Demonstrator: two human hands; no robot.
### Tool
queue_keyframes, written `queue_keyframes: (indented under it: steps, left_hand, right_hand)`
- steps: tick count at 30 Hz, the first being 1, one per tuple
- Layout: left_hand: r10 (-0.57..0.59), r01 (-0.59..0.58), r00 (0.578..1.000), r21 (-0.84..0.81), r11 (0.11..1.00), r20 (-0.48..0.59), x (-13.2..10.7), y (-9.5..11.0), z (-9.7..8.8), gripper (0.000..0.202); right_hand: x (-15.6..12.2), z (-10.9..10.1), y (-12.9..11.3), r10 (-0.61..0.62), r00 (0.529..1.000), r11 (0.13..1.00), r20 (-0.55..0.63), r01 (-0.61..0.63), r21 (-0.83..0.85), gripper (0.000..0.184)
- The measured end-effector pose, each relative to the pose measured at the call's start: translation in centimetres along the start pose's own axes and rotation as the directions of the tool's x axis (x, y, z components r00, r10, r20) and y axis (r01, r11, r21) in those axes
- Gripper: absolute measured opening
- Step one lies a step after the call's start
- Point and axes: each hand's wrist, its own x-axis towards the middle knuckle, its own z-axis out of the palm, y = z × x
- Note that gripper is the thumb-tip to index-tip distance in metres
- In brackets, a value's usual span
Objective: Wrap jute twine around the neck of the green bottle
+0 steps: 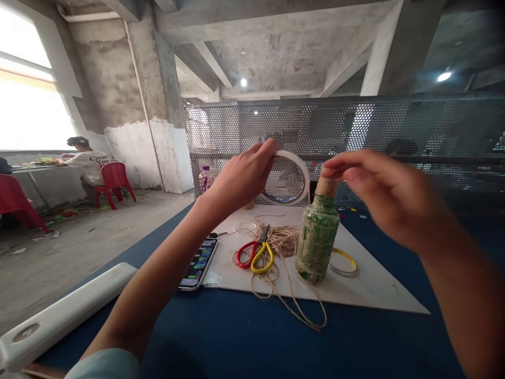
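My left hand (256,162) is closed on a roll of white tape (306,176), held up on edge above the table. A green glass bottle (317,239) stands upright beside it, with twine wound around its neck (326,185) and pale strips over its body. At the bottle's top is my right hand (389,195), fingers stretched out and thumb apart. Whether the fingertips touch the neck, I cannot tell. Scissors (258,257) with one red and one yellow handle lie on a heap of loose twine (286,239) left of the bottle.
A white board (379,289) lies on the blue table (236,337). Behind the bottle rests a yellow-lined tape roll (347,258). A phone (201,266) and a long white device (71,316) are at left. A perforated metal screen (252,126) stands behind; a person (89,163) sits far left.
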Motion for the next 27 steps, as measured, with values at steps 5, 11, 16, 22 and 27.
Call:
queue_keyframes:
  steps: [5,11,16,22,27]
  left_hand:
    - [-0.050,0.030,0.976,-0.100,0.995,-0.212,-0.6,1.3,-0.7,0.009]
    - [-0.121,0.062,0.960,-0.231,0.971,-0.251,-1.8,1.7,0.2,0.012]
    - [-0.031,0.015,0.987,-0.101,0.995,-0.158,-2.3,1.9,0.3,0.028]
    - [0.100,-0.108,0.990,-0.081,0.991,-0.096,-3.0,1.9,-0.3,0.035]
    - [0.231,-0.242,0.967,-0.109,0.964,-0.105,-3.1,0.7,-0.8,0.025]
  right_hand:
    - [-0.1,1.5,-0.5,-0.047,0.942,0.985,0.331,-0.011,0.171,0.021]
    - [0.2,2.0,0.6,-0.122,0.904,0.940,0.409,-0.028,0.340,0.014]
    - [0.2,2.0,1.2,-0.034,0.917,0.967,0.399,-0.070,0.244,0.009]
    - [0.2,2.2,1.4,-0.025,0.924,0.976,0.382,-0.061,0.210,0.011]
    - [0.2,2.0,0.9,-0.100,0.908,0.966,0.408,-0.009,0.257,0.021]
